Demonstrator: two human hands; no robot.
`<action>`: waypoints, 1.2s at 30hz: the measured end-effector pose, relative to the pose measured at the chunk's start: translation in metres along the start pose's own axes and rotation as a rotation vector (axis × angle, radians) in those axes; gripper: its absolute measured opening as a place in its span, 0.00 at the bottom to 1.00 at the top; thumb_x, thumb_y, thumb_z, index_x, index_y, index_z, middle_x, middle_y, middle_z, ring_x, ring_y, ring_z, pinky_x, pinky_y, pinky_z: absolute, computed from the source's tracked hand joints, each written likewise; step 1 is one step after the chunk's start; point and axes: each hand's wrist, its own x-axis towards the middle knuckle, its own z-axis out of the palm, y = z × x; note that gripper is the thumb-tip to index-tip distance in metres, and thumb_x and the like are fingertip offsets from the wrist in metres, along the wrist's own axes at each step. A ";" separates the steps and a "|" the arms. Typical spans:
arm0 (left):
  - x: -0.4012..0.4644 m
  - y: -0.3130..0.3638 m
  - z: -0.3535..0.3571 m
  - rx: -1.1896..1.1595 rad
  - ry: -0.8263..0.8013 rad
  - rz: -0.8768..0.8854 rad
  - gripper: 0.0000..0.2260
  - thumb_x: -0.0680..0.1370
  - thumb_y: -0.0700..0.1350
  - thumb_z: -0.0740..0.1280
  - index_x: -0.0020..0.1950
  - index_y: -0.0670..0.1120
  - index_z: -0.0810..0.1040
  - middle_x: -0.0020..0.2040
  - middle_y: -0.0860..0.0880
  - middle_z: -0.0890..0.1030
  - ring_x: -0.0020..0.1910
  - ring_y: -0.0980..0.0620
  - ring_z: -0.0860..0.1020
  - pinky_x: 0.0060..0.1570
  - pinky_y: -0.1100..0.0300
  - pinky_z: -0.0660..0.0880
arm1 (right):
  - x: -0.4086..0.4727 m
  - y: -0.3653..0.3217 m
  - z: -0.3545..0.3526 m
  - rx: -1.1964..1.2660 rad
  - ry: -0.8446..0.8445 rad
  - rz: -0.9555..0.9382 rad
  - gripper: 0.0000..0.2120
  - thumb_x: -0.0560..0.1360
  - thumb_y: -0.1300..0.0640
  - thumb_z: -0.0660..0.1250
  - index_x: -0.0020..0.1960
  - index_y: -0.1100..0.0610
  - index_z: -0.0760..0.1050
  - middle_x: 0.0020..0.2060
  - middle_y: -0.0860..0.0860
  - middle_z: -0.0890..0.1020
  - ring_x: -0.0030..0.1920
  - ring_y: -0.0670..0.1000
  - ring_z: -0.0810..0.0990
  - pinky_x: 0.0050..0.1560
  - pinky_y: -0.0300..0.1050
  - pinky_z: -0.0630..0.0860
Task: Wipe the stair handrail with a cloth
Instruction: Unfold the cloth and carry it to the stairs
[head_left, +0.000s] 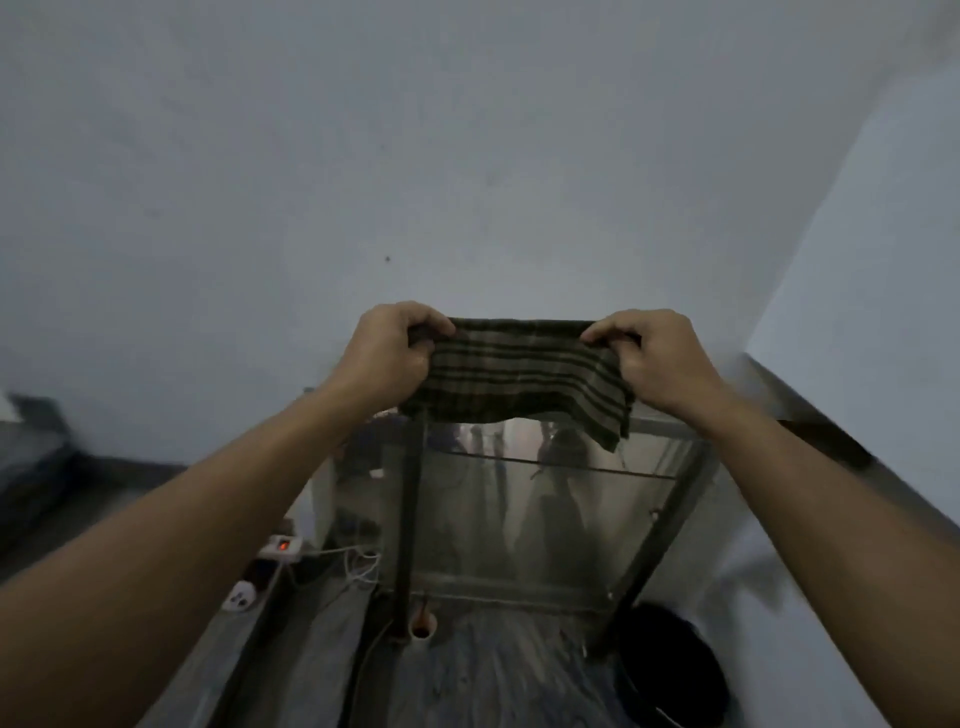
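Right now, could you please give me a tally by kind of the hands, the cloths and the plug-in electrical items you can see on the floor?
Hands: 2, left hand and right hand, each gripping an end of the cloth
Cloths: 1, striped cloth
Power strips: 1, white power strip with a red light
Plugs: 1, white plug
Total: 5

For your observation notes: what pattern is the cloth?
Dark stripes on greenish-grey cloth, clearest in the head view.

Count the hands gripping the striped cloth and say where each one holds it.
2. The left hand pinches the striped cloth at its upper left corner; the right hand pinches the upper right corner. The cloth hangs stretched between them. No other hands show.
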 end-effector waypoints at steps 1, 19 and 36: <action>-0.001 -0.013 -0.011 0.042 0.030 -0.009 0.10 0.75 0.34 0.66 0.54 0.44 0.80 0.51 0.50 0.79 0.51 0.55 0.76 0.50 0.66 0.72 | 0.016 -0.007 0.020 0.025 -0.022 -0.036 0.14 0.75 0.68 0.60 0.50 0.59 0.83 0.49 0.55 0.85 0.52 0.52 0.80 0.58 0.41 0.72; -0.134 -0.117 -0.214 0.731 0.623 -0.471 0.15 0.73 0.30 0.66 0.57 0.41 0.79 0.55 0.45 0.79 0.55 0.48 0.76 0.59 0.57 0.74 | 0.124 -0.253 0.290 0.509 -0.317 -0.815 0.16 0.73 0.66 0.62 0.57 0.55 0.79 0.48 0.57 0.81 0.48 0.57 0.78 0.52 0.52 0.77; -0.273 -0.166 -0.515 1.023 0.882 -0.744 0.17 0.76 0.31 0.65 0.64 0.41 0.76 0.49 0.43 0.77 0.48 0.46 0.76 0.52 0.51 0.78 | 0.085 -0.653 0.415 0.673 -0.276 -1.192 0.18 0.74 0.55 0.56 0.58 0.55 0.80 0.41 0.59 0.80 0.42 0.61 0.78 0.47 0.57 0.72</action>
